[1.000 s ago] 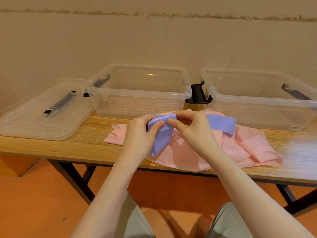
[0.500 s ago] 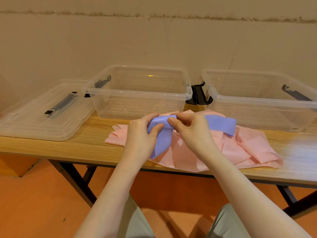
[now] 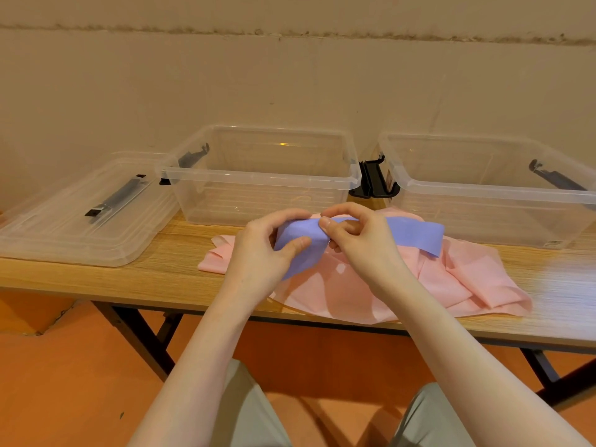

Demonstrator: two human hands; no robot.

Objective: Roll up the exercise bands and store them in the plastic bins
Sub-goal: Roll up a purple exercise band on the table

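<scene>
A purple exercise band (image 3: 414,232) is held just above the table between both hands. My left hand (image 3: 258,250) pinches its left part with thumb on top, and my right hand (image 3: 358,240) grips its top edge with curled fingers. The band's free end trails right over a crumpled pink band (image 3: 361,291) lying on the wooden table (image 3: 96,279). Two clear plastic bins stand behind: one (image 3: 258,175) at centre, one (image 3: 490,188) at right, both holding nothing that I can see.
A clear bin lid (image 3: 74,217) with a dark handle lies flat at the table's left end. Black clips (image 3: 374,179) sit between the bins. A plain wall is close behind. My knees are under the table's front edge, above an orange floor.
Both hands have stayed together on the purple band, shifting slightly; my left thumb now lies further across the band and the fold under it has widened a little.
</scene>
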